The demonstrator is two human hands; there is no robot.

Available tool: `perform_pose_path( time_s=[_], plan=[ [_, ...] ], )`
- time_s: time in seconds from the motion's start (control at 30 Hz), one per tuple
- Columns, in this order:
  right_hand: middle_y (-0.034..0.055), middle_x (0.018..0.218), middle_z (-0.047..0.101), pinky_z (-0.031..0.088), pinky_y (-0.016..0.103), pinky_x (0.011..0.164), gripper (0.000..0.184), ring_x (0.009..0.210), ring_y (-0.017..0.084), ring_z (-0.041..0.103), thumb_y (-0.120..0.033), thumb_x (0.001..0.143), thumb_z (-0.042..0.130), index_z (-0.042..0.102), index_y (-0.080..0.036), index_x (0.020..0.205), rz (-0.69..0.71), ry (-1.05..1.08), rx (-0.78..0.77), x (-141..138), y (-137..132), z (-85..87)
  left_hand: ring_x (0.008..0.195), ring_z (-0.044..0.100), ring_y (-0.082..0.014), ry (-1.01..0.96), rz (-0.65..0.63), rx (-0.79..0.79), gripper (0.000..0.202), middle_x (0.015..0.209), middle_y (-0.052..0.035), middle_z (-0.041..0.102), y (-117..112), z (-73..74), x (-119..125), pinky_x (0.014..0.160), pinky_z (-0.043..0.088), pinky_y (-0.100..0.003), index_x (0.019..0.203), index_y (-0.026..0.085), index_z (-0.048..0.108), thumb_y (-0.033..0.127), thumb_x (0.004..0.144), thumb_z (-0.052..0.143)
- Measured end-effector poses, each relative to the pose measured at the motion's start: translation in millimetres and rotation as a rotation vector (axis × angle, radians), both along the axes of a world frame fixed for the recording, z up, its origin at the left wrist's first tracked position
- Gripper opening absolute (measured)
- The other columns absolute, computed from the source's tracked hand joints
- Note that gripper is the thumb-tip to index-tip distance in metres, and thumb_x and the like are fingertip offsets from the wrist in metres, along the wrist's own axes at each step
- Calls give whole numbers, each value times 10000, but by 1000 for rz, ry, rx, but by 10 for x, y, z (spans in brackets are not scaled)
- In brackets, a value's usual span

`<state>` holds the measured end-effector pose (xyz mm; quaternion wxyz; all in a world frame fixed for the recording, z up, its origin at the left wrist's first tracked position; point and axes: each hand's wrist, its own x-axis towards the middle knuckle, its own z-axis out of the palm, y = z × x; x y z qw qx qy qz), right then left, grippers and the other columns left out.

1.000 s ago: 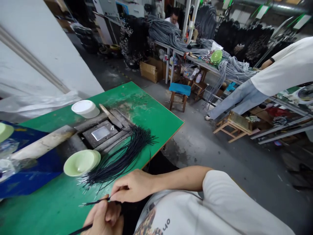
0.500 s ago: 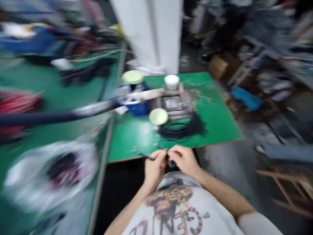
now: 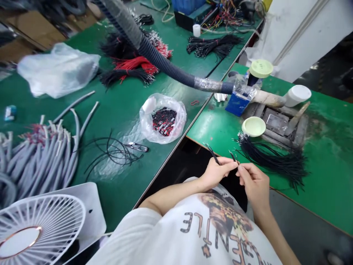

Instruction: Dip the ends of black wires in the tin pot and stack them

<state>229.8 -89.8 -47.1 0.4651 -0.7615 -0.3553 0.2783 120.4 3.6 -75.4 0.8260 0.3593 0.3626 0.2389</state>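
My left hand point(image 3: 216, 172) is closed on black wires point(image 3: 212, 153), whose thin ends stick up past the fingers. Close beside it, my right hand point(image 3: 254, 181) pinches at a black wire point(image 3: 233, 156) standing up between the two hands; the fingertips nearly meet. A bundle of black wires point(image 3: 273, 158) with bare silvery ends lies just beyond my right hand on the green table. Behind that bundle are a shallow pale-yellow dish point(image 3: 253, 126) and a grimy metal-framed unit point(image 3: 278, 123).
A ribbed hose point(image 3: 168, 68) crosses overhead to a blue box point(image 3: 237, 104). On the left bench point(image 3: 121, 110) are a plastic bag of small black and red parts point(image 3: 164, 121), nail clippers point(image 3: 138, 147), grey cables point(image 3: 46, 158), red wire bundles point(image 3: 138, 63) and a white fan point(image 3: 46, 224).
My view has swung left, bringing the left bench, cables and fan into sight. Both hands stay close together at the table's near edge, with black wire still between the fingers.
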Motion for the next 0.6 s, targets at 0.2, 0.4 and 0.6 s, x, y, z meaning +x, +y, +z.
perform_pose_path(
  time_s=[0.2, 0.4, 0.6],
  plan=[
    [-13, 638, 592, 366, 213, 475, 269, 510, 93, 484, -397, 920, 616, 671, -168, 792, 4, -68, -24, -30, 18, 26, 424, 298, -41, -23, 39, -37, 427, 444, 71, 448, 69, 7, -48, 440, 182, -224, 819, 101, 759, 494, 679, 848],
    [-16, 616, 599, 401, 217, 493, 241, 483, 91, 501, -375, 921, 614, 668, -166, 813, 42, -66, -3, -53, 35, 38, 451, 347, -54, -27, -7, 32, 403, 456, 58, 467, 81, 25, -96, 462, 244, -225, 786, 107, 769, 488, 678, 843],
    [-10, 637, 610, 374, 226, 481, 251, 486, 91, 478, -387, 906, 626, 686, -168, 799, 35, -123, -26, -38, 44, 37, 458, 370, -61, -32, 13, 28, 396, 461, 52, 478, 77, 16, -93, 473, 281, -230, 797, 110, 778, 482, 679, 843]
  ],
)
